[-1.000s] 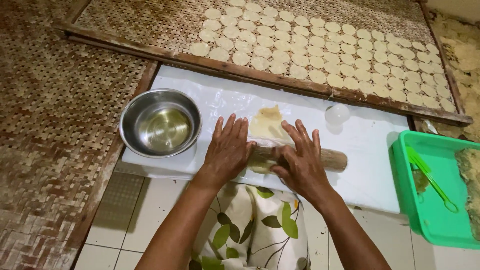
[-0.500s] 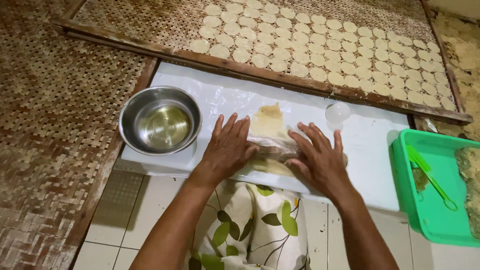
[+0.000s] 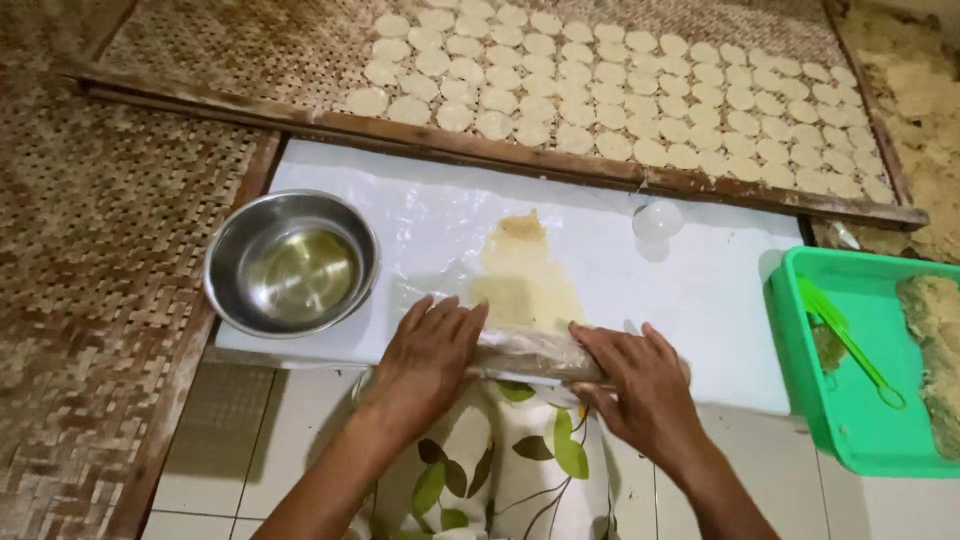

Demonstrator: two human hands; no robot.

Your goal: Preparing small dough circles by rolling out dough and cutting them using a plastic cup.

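White plastic sheeting (image 3: 700,290) covers the work board, which lies on a pale tiled floor beside woven bamboo matting (image 3: 90,250).

At the near edge of the sheeting lies a rolling pin (image 3: 525,352) wrapped in clear film, set crosswise to the person. Beyond it, and running under it, is a thin, flattened strip of yellowish dough (image 3: 525,275), tapering away from the person to a browner tip.

Left hand (image 3: 425,360): palm down on the left end of the pin, fingers extended and close together, pressing flat rather than gripping. Right hand (image 3: 640,385): palm down on the right end, fingers spread slightly and laid flat over the pin, fingertips reaching onto the sheeting. Neither hand is closed around anything.

A patterned cloth (image 3: 500,470) with green leaves lies beneath the forearms at the near edge.

Left of the dough, an empty steel bowl (image 3: 290,262) sits on the sheeting's corner. To the far right of the dough is a small, round, translucent object (image 3: 657,220); its nature cannot be determined. Right of the board, a green plastic tray (image 3: 800,330) holds a green utensil (image 3: 850,335) and a crumbly mass (image 3: 935,340).

Behind the board, a wood-framed woven rack (image 3: 250,60) carries rows of pale dough discs (image 3: 620,90).
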